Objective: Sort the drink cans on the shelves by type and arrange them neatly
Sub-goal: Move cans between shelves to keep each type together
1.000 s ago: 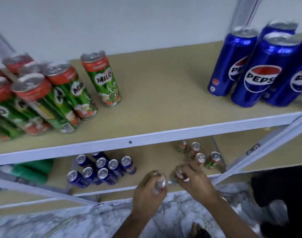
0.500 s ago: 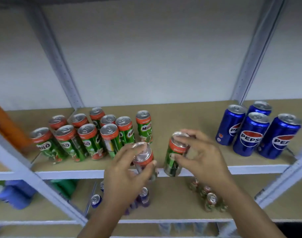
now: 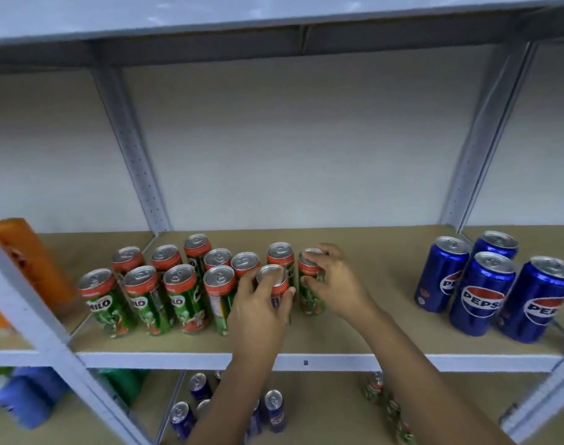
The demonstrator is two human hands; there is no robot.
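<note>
On the middle shelf (image 3: 354, 345), a cluster of Milo cans (image 3: 178, 284) stands left of centre, in two rows. At the cluster's right edge, the left hand (image 3: 258, 309) grips one can (image 3: 273, 284) and the right hand (image 3: 332, 281) holds another can (image 3: 310, 290) just beside it. Four Pepsi cans (image 3: 486, 290) stand well apart at the shelf's right end. Below this shelf, on the lower shelf (image 3: 322, 409), more cans (image 3: 274, 409) stand.

You had bare shelf (image 3: 370, 252) between the Milo cans (image 3: 165, 284) and the Pepsi cans (image 3: 479, 290). Uprights (image 3: 136, 162) flanked the bay; the upper shelf (image 3: 274, 33) sat well overhead.
</note>
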